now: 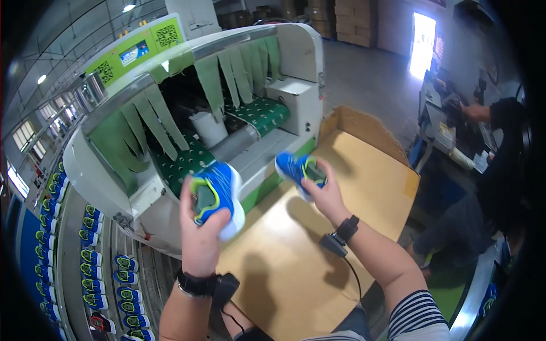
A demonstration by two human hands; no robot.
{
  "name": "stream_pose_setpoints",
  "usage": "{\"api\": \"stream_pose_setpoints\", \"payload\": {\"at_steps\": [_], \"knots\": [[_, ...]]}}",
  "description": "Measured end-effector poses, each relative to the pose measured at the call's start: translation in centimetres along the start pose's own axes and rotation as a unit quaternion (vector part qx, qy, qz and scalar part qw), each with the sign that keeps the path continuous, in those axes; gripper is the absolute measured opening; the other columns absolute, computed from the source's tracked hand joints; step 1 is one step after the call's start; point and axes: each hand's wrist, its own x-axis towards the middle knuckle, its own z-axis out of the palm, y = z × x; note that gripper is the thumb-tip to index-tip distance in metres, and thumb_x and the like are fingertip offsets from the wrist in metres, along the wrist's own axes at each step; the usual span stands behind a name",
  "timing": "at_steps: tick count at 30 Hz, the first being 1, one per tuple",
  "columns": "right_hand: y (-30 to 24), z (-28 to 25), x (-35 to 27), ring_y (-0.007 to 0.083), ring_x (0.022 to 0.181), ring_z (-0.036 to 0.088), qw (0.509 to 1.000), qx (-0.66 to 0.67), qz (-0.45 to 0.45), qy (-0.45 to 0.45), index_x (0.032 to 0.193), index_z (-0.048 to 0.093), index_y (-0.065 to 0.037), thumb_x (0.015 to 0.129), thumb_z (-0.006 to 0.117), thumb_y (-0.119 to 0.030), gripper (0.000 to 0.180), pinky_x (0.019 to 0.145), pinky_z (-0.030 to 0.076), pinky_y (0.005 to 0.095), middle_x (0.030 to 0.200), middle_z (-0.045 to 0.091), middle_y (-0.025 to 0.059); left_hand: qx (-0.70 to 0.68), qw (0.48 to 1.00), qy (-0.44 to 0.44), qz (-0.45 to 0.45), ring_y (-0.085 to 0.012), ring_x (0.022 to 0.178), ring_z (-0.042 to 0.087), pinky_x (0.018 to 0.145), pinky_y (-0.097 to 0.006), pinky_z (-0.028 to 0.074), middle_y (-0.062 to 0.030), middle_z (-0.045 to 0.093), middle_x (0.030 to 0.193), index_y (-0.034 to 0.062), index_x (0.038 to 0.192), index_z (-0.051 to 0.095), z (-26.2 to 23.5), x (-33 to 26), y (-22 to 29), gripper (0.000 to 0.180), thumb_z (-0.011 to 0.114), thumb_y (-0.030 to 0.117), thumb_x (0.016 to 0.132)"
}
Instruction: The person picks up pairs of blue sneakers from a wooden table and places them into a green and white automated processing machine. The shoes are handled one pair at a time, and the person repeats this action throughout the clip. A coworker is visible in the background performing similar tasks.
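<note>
In my left hand (199, 224) is a blue sneaker (223, 190) with a white sole and a lime-green collar, gripped around its heel end. My right hand (327, 196) grips a second sneaker (291, 166) of the same colours, also by the heel part. Both shoes are up in the air over a tan board (296, 250), their toes pointing away from me. Just beyond them stands a white and green machine (315, 74) with hanging green strip curtains (219, 77) and two green dotted conveyor belts (264, 115).
Rows of blue sneakers (91, 250) stand on racks at the left. A torn cardboard edge (369, 128) rises at the board's far right. Another person (500, 148) works at a bench on the right. A green control panel (136, 51) tops the machine.
</note>
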Motion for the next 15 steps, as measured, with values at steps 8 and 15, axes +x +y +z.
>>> {"api": "stream_pose_setpoints", "payload": {"at_steps": [8, 15], "knots": [[-4.7, 10.5, 19.5, 0.0436, 0.132, 0.054, 0.984, -0.138, -0.094, -0.068, 0.156, 0.037, -0.015, 0.086, 0.082, -0.026, 0.084, 0.113, 0.043, 0.0479, 0.140, 0.059, 0.0248, 0.418, 0.874, 0.182, 0.168, -0.0423, 0.145, 0.038, 0.120, -0.042, 0.034, -0.0294, 0.029, 0.158, -0.0077, 0.158, 0.021, -4.8, 17.3, -6.0, 0.101, 0.077, 0.021, 0.079], [-3.4, 5.3, 14.6, 0.0436, 0.140, 0.045, 0.954, -0.195, -0.115, -0.194, 0.164, 0.024, -0.012, 0.097, 0.067, -0.026, 0.081, 0.118, 0.036, 0.0506, 0.150, 0.046, 0.0279, 0.397, 0.902, 0.063, 0.159, -0.0399, 0.150, 0.034, 0.123, -0.040, 0.030, -0.0276, 0.030, 0.162, -0.0054, 0.160, 0.024, -2.5, 9.6, -4.5, 0.099, 0.081, 0.027, 0.085]]}}
